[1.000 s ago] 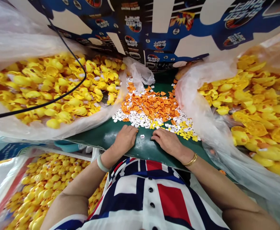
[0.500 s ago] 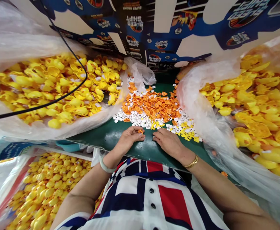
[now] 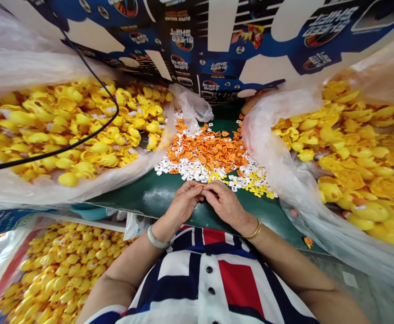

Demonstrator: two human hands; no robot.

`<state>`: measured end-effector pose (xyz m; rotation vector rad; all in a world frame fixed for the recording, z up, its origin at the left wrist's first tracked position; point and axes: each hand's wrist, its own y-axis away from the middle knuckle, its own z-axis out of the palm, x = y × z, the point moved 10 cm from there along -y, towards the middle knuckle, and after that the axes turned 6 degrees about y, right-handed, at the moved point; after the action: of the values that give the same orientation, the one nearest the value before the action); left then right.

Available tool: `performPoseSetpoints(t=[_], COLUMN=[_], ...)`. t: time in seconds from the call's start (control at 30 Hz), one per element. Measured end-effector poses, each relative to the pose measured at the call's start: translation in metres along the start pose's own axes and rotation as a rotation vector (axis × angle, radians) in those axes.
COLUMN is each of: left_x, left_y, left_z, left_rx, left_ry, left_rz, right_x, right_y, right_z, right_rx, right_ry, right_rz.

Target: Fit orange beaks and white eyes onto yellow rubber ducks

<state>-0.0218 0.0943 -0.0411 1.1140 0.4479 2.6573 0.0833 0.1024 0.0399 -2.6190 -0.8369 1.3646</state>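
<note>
Green table [image 3: 139,189] puts the heap of small orange plastic pieces [image 3: 206,150] at twelve o'clock within easy reach, while my left hand [image 3: 183,202] and right hand [image 3: 224,202] meet, fingers [image 3: 192,185] clamped together on one orange piece [image 3: 199,185].

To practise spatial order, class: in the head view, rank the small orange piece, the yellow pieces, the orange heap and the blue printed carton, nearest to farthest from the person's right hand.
1. Small orange piece: at the right hand's fingertips, centre.
2. Yellow pieces: just ahead, to the right.
3. Orange heap: farther ahead, centre.
4. Blue printed carton: farthest, beyond the heap.
</note>
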Motion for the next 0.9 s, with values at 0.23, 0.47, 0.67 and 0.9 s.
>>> performPoseSetpoints(t=[0.23,0.47,0.67,0.9], left_x=[-0.009,-0.008,-0.002,0.003], left_y=[0.004,0.004,0.002,0.007], left_z=[-0.006,0.002,0.003,0.008], left_rx=[0.014,-0.078,-0.089,-0.063], left_ry=[-0.043,-0.078,-0.204,-0.348], left_rz=[-0.135,-0.151,-0.046,0.036], right_x=[0.010,0.038,0.042,0.046], right_y=[0.000,0.009,0.015,0.019], right_z=[-0.007,0.003,0.006,0.007], right_rx=[-0.008,-0.065,-0.048,-0.004], right_ry=[-0.003,-0.378,-0.476,-0.418], right_rz=[0.011,0.314,0.360,0.327])
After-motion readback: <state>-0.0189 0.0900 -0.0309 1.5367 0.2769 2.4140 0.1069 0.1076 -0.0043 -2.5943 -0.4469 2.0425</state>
